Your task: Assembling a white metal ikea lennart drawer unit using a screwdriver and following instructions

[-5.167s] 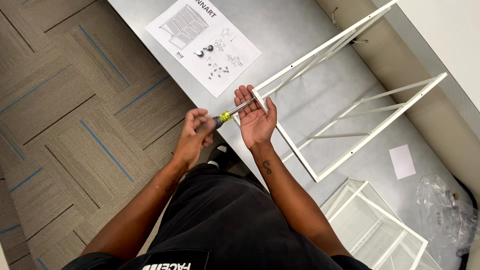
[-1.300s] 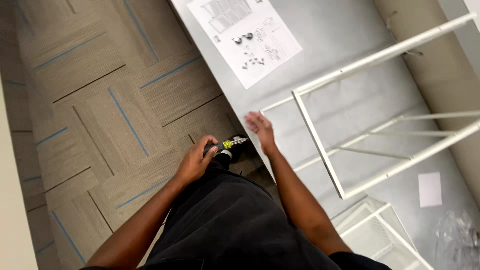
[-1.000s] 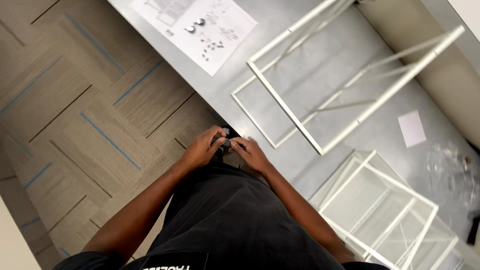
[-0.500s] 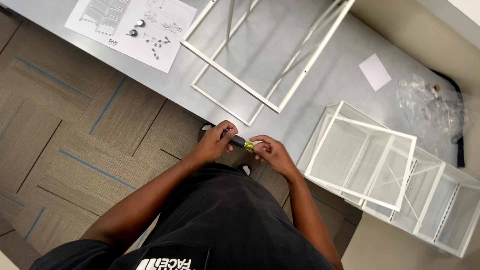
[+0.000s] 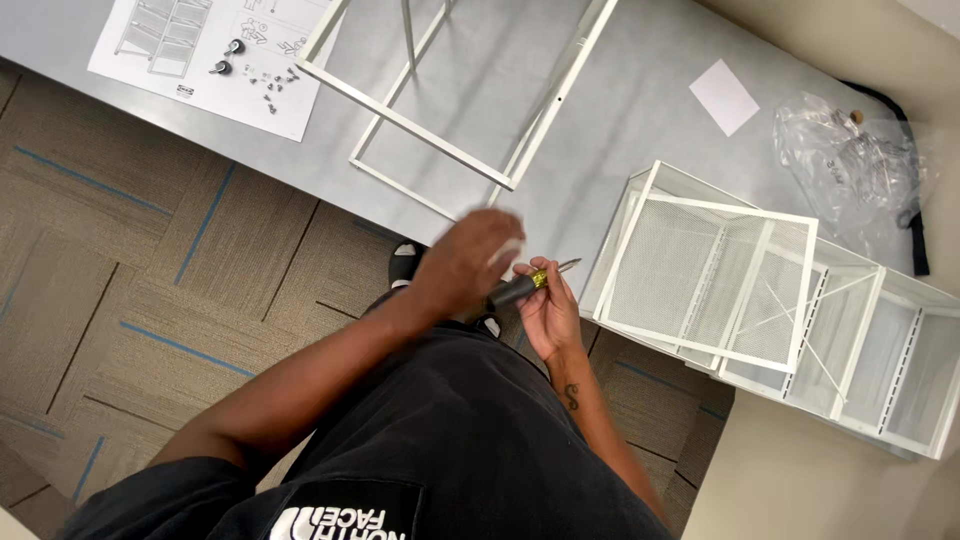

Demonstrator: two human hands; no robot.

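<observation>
My right hand holds a screwdriver with a black and yellow handle, its metal tip pointing toward the white mesh baskets. My left hand is blurred just left of the screwdriver, raised near the grey table's edge, and appears to hold nothing. A white metal frame lies flat on the table beyond both hands. The stack of mesh baskets sits at the right, close to my right hand.
An instruction sheet with small screws and casters lies at the far left of the table. A small white paper and a clear plastic bag lie at the back right. Patterned carpet covers the floor at left.
The view has swung right, bringing the mesh baskets closer. The screwdriver passed from my left hand to my right hand, and my left hand has lifted away toward the table.
</observation>
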